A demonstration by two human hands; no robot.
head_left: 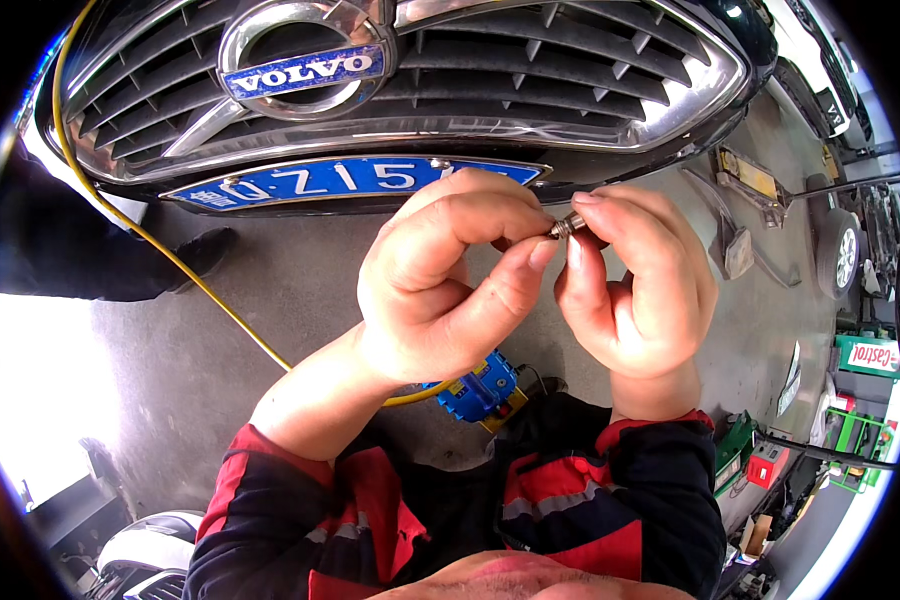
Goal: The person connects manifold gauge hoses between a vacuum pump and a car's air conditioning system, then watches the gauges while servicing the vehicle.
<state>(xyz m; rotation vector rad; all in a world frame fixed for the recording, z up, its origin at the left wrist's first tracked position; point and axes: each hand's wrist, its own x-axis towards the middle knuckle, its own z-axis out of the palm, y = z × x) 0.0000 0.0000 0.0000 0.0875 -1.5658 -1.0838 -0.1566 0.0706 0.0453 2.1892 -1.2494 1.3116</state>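
Observation:
Between my fingertips is a small metal fitting with a narrow tip and ringed or threaded middle. My left hand pinches its left end with thumb and forefinger, the other fingers curled. At its right end, my right hand grips it with thumb and fingertips, also curled. Both hands are held just in front of a dark car's chrome-edged grille and blue licence plate. Behind my left wrist, a yellow hose runs down past a blue boxy machine on the grey floor.
Another person's dark-clad leg and shoe are at the left. On the right lie a low jack-like tool and a loose wheel. A red case and green rack stand at lower right, a white vehicle part at lower left.

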